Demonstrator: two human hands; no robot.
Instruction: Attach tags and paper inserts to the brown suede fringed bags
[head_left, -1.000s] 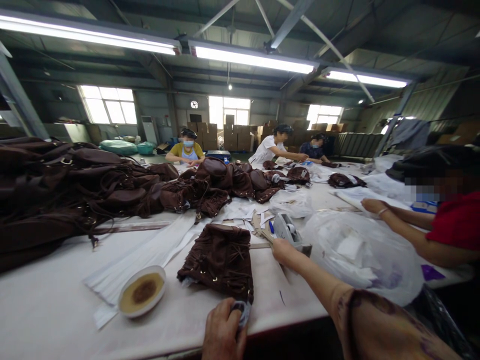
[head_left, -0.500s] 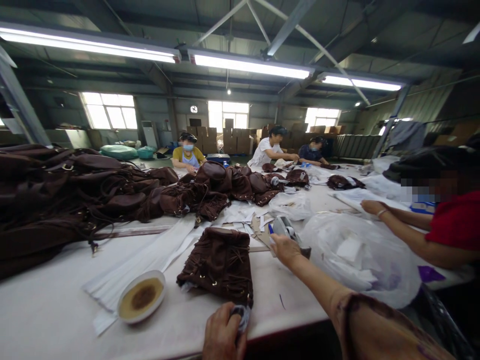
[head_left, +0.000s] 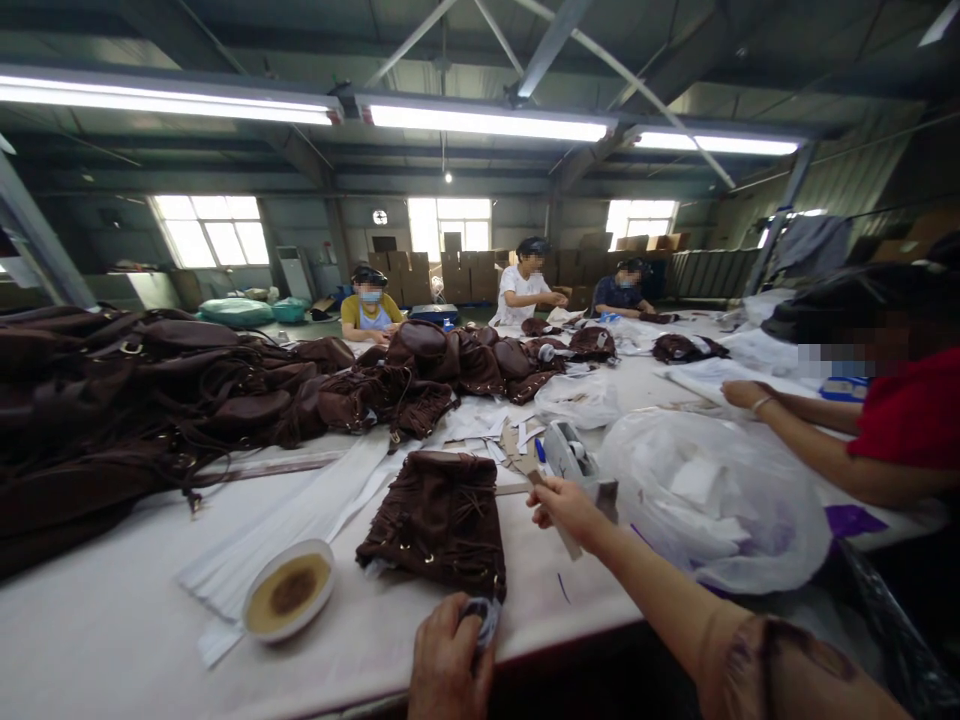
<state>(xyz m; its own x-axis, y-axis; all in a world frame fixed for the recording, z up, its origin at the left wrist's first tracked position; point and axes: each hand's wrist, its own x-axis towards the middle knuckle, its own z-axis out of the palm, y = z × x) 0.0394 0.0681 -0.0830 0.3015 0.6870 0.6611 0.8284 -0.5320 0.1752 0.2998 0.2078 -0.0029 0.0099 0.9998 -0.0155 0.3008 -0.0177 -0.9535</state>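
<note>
My right hand (head_left: 568,512) pinches a narrow strip of grey-brown cardboard (head_left: 568,542), held tilted above the table. Just beyond it stand a grey tape dispenser (head_left: 568,452) and a small blue object (head_left: 540,450). Near the front edge, my left hand (head_left: 450,658) is closed on a dark piece wrapped in clear plastic (head_left: 481,618); its exact kind is unclear. This piece lies at the lower corner of a dark brown fringed bag (head_left: 439,520) with small gold-coloured fittings, flat on the table.
A bowl of yellowish stuff (head_left: 289,592) sits left, beside white paper strips (head_left: 285,520). Brown bags (head_left: 187,370) are heaped behind. A clear plastic bag (head_left: 712,500) of white scraps lies right, near a co-worker's arm (head_left: 810,440). Several other people work farther back.
My right hand has picked up the cardboard strip from beside the tape dispenser and drawn it slightly nearer. My left hand stays by the bag's corner. The view has shifted slightly.
</note>
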